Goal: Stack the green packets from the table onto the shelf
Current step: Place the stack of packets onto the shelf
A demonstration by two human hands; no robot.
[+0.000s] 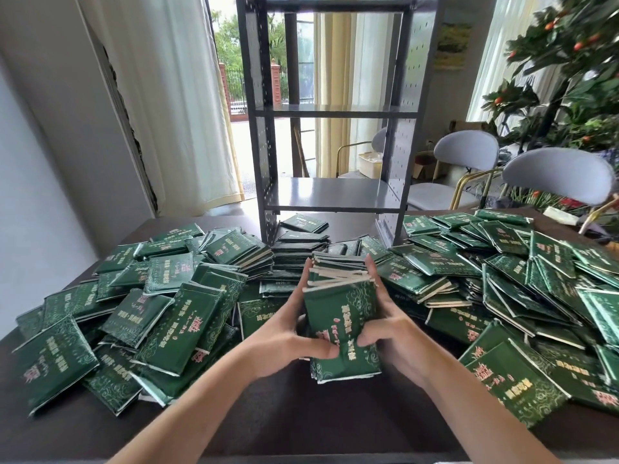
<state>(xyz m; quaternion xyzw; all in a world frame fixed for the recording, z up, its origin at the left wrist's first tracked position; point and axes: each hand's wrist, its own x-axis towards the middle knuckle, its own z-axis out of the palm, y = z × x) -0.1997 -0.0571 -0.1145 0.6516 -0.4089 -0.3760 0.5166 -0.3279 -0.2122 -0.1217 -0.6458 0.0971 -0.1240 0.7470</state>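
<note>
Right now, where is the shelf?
In the head view, the shelf stands at the table's far centre, behind the loose green packets.

- Looks like somebody's living or dining room, not a shop
- long cream curtains (187, 105) by an open door, garden fence outside
- padded dining chairs (465, 155) behind the dark table (301, 423)
- potted orange tree (569, 61) in the corner

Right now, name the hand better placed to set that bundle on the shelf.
Neither alone, probably: left hand and right hand both grip the bundle, and the shelf is straight ahead.
</note>
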